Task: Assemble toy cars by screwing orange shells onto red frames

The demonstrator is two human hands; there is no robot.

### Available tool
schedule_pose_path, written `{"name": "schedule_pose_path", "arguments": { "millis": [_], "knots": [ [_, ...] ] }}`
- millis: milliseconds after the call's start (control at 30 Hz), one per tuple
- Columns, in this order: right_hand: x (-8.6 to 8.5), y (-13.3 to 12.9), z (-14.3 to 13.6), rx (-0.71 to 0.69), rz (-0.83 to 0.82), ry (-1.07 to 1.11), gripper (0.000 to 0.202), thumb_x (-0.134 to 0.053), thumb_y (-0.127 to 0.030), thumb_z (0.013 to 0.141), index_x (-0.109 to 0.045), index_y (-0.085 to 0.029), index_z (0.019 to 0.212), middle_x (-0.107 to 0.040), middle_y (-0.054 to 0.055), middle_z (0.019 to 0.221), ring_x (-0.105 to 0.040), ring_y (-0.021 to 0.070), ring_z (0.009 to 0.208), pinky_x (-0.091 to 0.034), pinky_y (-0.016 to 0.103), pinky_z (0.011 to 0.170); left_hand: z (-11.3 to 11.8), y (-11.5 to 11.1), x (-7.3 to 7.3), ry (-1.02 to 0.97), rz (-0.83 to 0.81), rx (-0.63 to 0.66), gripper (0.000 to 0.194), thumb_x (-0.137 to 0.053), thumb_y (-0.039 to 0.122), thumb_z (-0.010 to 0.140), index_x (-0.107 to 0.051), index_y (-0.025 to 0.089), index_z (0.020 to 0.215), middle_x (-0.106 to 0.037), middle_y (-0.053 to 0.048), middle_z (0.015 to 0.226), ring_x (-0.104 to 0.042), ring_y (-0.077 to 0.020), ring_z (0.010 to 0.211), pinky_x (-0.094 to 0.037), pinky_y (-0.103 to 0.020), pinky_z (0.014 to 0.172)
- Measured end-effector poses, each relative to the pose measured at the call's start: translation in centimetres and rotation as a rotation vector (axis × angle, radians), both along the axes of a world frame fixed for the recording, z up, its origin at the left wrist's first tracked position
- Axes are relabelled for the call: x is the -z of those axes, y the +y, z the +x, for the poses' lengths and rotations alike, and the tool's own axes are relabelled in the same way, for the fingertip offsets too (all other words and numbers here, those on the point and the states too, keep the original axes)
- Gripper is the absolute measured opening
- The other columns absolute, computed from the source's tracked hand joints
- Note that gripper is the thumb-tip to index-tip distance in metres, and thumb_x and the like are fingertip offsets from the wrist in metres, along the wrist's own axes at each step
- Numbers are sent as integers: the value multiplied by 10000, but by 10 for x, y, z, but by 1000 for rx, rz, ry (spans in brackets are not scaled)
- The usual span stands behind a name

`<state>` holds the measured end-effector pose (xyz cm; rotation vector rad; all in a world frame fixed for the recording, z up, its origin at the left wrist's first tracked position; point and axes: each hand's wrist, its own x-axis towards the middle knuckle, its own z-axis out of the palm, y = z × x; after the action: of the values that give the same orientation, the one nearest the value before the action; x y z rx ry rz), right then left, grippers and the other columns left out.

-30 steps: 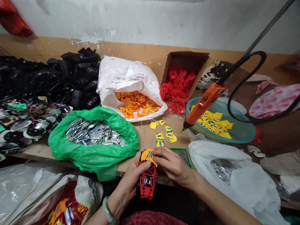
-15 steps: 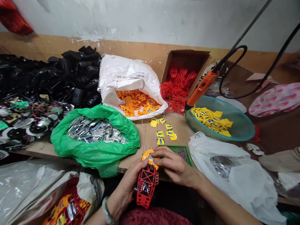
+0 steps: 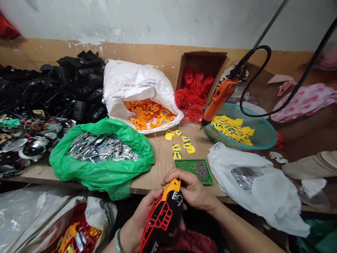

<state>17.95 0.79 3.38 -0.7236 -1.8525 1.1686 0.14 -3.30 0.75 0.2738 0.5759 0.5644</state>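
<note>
A toy car [image 3: 163, 212] with a black body, a red lattice cage and an orange front piece is held over my lap, just off the table's front edge. My left hand [image 3: 143, 214] grips its cage side, the thumb near the orange piece. My right hand [image 3: 193, 189] closes around the orange piece [image 3: 171, 189] at the front, fingertips on its top edge. Part of both hands' fingers is hidden behind the car. Just beyond my right hand lies a green tray [image 3: 193, 162] with small screws [image 3: 201, 169] heaped at its right.
Behind stand a green bag [image 3: 143, 147] of silvery parts, a white sack [image 3: 139, 77] of orange pieces, a box [image 3: 204, 58] of red cages and a teal basin [image 3: 268, 135] of yellow pieces. An orange electric screwdriver [image 3: 221, 96] hangs by the basin. Yellow pieces [image 3: 188, 146] dot the table.
The car has been turned so its black side faces up, and it sits lower. My right hand has shifted its hold on the orange front. The view has moved slightly, showing more of the green tray.
</note>
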Motion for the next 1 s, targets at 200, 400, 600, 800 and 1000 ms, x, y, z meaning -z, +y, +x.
{"name": "schedule_pose_path", "arguments": {
  "millis": [200,400,600,800,1000],
  "knots": [
    [-10,-4,2,130,0,-249,87,-572,-131,877,-614,-206,886,-623,-2,803,-562,158,737,-425,266,671,-33,8,-25,214,424,-101,600,-813,452,746,-699,191,1275,-715,-117,1275,-628,-338,1196,-481,-373,1005],
    [-9,-7,-6,173,-62,-179,56,-610,-177,876,-633,-204,920,-655,7,848,-588,170,784,-440,266,705,-32,1,-30,356,610,-99,762,-878,282,687,-609,236,1398,-633,-106,1397,-503,-372,1356,-365,-444,1146],
    [-4,-11,-8,153,-217,-47,150,-618,-252,888,-676,-189,1012,-699,18,923,-627,185,871,-476,282,797,-26,-6,-23,263,458,-148,780,-899,344,641,-640,218,1365,-697,-128,1299,-557,-401,1298,-409,-481,1108],
    [3,-12,-10,188,-427,97,330,-544,-441,976,-744,-179,961,-709,19,829,-627,178,807,-475,272,744,-25,-11,-23,280,310,-190,890,-943,343,543,-642,218,1372,-758,-142,1146,-629,-416,1199,-510,-467,989],
    [16,-15,-16,203,-621,304,346,-588,-468,949,-761,-169,969,-713,29,776,-632,171,714,-484,270,690,-21,-13,-24,283,304,-190,938,-931,393,554,-601,216,1414,-761,-141,1093,-661,-409,1121,-556,-443,901]
  ]
}}
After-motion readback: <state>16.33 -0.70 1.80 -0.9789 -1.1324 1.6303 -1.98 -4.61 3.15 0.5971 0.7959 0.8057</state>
